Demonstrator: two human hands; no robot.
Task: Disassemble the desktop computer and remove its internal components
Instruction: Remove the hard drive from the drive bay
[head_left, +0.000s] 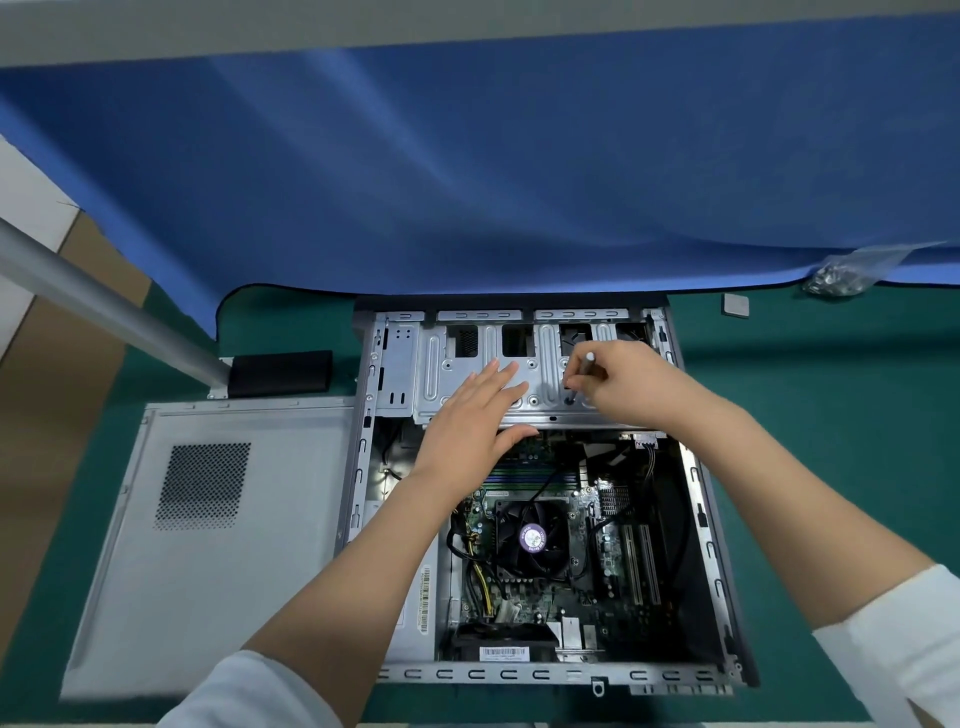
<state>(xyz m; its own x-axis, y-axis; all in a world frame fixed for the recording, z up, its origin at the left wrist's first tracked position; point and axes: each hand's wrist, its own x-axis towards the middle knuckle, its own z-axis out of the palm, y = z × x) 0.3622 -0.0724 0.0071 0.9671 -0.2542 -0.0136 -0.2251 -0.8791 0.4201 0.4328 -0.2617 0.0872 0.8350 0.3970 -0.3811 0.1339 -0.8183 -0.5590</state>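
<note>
The open desktop case (698, 499) lies on its side in the middle of the table, motherboard and CPU fan (531, 538) exposed. A silver drive cage (467, 364) spans its far end. My left hand (475, 415) lies flat on the cage with fingers straight, thumb over its near edge. My right hand (618, 382) pinches a slim grey screwdriver (583, 371), held almost upright with its tip on a screw in the cage's right part.
The removed side panel (208, 545) lies left of the case, with a black part (280, 371) behind it. A blue mat (467, 171) covers the far table. A bag of screws (841, 275) and a small grey square (735, 305) lie at the right.
</note>
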